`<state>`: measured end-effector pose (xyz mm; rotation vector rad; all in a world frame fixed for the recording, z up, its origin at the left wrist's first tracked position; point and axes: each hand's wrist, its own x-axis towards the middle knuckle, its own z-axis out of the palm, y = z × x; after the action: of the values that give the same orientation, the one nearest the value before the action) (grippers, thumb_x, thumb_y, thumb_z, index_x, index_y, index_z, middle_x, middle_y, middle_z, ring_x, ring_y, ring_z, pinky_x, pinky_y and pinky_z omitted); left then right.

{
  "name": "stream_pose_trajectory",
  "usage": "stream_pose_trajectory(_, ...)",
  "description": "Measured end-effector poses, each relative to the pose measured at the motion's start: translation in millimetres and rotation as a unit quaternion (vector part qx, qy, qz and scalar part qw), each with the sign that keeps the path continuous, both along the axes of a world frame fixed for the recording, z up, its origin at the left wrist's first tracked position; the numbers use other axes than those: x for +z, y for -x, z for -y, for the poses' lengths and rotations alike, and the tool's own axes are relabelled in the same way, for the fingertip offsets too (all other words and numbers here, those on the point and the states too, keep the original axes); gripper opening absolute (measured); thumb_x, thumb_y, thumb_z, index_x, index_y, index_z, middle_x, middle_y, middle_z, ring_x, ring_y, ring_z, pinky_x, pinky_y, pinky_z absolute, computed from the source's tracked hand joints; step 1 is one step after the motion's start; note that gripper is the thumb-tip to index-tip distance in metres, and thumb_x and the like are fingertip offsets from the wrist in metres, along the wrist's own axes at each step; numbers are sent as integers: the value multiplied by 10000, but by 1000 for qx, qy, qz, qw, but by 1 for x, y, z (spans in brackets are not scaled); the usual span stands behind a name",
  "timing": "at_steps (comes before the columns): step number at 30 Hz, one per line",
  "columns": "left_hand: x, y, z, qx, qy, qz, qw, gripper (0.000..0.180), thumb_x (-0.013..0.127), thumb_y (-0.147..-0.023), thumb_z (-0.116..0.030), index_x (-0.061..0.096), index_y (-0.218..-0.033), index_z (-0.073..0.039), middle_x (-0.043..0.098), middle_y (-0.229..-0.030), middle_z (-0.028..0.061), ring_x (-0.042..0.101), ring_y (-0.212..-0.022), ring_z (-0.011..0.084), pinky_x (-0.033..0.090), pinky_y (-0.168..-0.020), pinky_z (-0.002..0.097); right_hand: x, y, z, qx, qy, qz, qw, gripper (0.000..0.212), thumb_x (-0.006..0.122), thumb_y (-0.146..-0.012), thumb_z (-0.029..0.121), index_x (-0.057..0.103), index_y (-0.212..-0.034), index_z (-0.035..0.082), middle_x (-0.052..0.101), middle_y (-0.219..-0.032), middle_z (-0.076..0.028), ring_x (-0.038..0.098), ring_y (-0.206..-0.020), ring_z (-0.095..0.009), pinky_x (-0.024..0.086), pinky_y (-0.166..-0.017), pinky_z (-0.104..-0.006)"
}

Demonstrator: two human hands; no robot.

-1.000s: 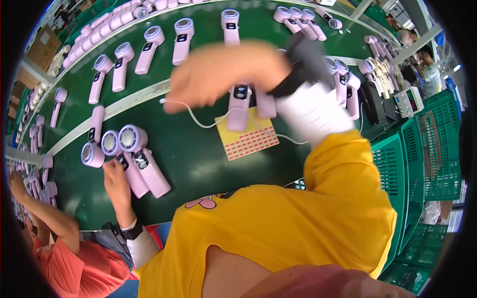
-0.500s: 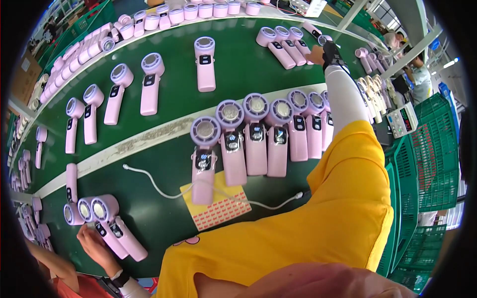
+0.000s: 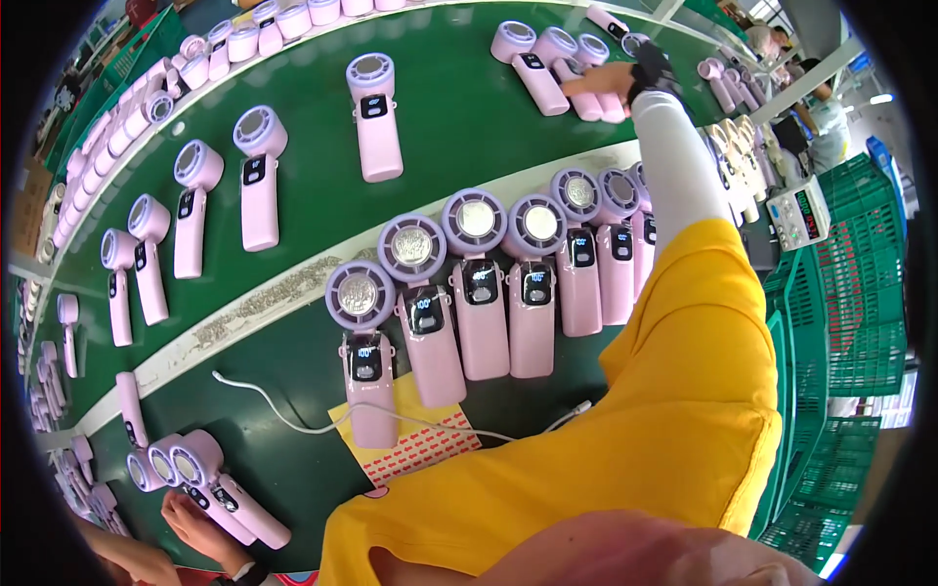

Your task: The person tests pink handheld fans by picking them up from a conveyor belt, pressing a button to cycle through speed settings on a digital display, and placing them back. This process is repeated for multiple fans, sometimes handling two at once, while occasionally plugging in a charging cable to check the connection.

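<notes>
My right arm, in a yellow sleeve with a white undersleeve, stretches to the far right. There my right hand (image 3: 603,80) lies closed across the handles of two pink handheld fans (image 3: 586,105), just under their round heads. Another handheld fan (image 3: 539,86) lies to their left, touching the group. At the lower left, my left hand (image 3: 195,525) rests on the table with loosely bent fingers, beside a cluster of handheld fans (image 3: 252,513); I see nothing in it. Before me, a row of handheld fans (image 3: 479,317) with lit screens lies with heads pointing away.
A white cable (image 3: 293,422) crosses a yellow sheet with red marks (image 3: 430,449) under the nearest fan. More fans (image 3: 259,186) lie beyond the pale divider strip (image 3: 225,327). Green crates (image 3: 855,244) and a small meter (image 3: 799,215) stand right. Another person's arm (image 3: 122,552) shows lower left.
My right hand has moved left over the far fans and now covers the handles of two of them. My left hand stays by its cluster. The whole view has shifted.
</notes>
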<state>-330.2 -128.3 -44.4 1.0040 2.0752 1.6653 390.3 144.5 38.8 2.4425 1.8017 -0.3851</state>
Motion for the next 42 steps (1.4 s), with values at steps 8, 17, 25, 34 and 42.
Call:
stream_pose_trajectory(8,6,17,8,-65,-24,56,996,258,435,-880,-219,494,-1004,-1,452,-781,19,401,-625,82,347,-569,206,-55,-56,14,-92,-196,-110,970,688,648,-624,471,521,-1053,-52,577,-923,-128,540,-745,-184,434,-636,-265)
stream_pose_trajectory(17,139,-106,2,-206,-140,-300,921,211,467,-768,-48,503,-971,-4,480,-953,65,499,-773,143,407,-687,226,130,196,154,124,-390,-462,787,346,639,-731,275,563,-958,25,557,-756,1,520,-683,-75,400,-600,-206)
stream_pose_trajectory(25,143,-202,-21,-329,-285,-323,840,364,492,-799,-115,364,-1096,52,434,-1057,188,454,-963,246,423,-762,333,57,401,219,319,-416,-421,740,376,657,-636,209,580,-966,47,583,-757,-197,571,-711,-323,447,-616,-364)
stream_pose_trajectory(34,92,-170,-16,-500,-100,275,815,350,485,-818,-175,350,-1075,21,504,-943,143,531,-794,200,437,-698,300,3,403,260,297,-421,-347,784,257,555,-771,136,560,-1021,78,513,-891,-219,498,-844,-366,423,-715,-366)
stream_pose_trajectory(42,96,-154,-13,-606,-78,404,681,314,500,-799,-163,408,-1043,11,541,-887,117,557,-767,165,465,-668,276,-7,375,252,191,-381,-527,735,385,618,-721,25,394,-1034,22,463,-995,-132,489,-927,-213,410,-777,-313)
